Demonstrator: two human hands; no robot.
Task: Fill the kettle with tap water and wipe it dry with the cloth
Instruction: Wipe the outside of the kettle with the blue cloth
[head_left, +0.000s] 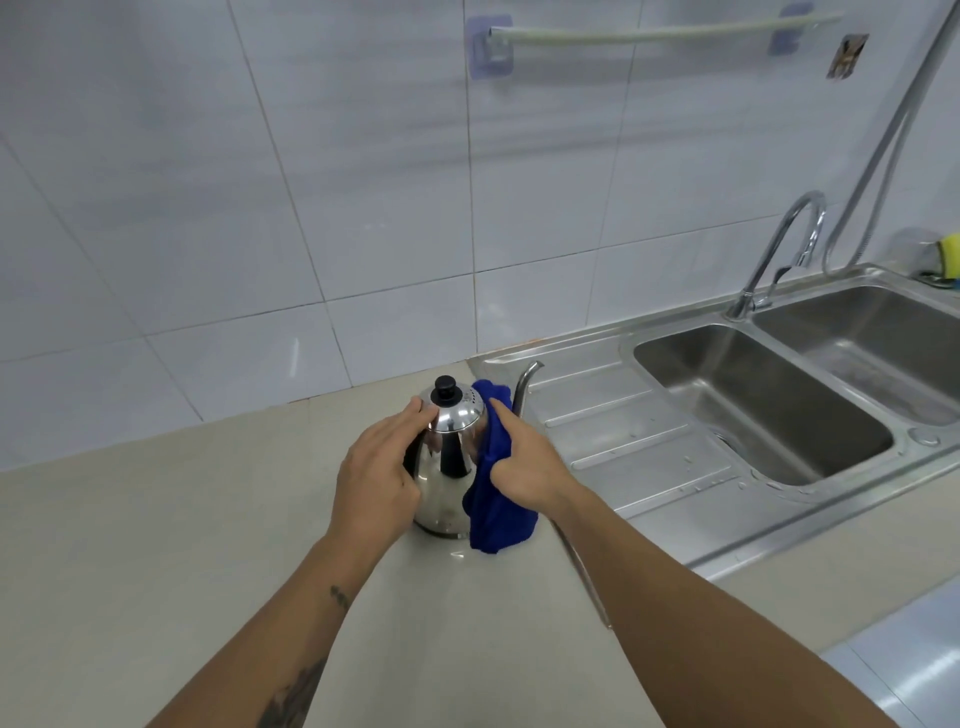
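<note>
A shiny steel kettle (448, 470) with a black lid knob and a thin curved spout stands upright on the beige counter (156, 545). My left hand (382, 470) lies flat against the kettle's left side, fingertips near the lid. My right hand (522, 457) grips a blue cloth (496, 512) and presses it against the kettle's right side, between the body and the spout. The cloth hangs down to the counter and hides the kettle's right flank.
A steel double sink (769, 415) with a ribbed draining board sits to the right, close to the kettle. A curved tap (779, 249) rises behind the basins, with a hose beside it. A towel rail (660, 34) hangs on the tiled wall.
</note>
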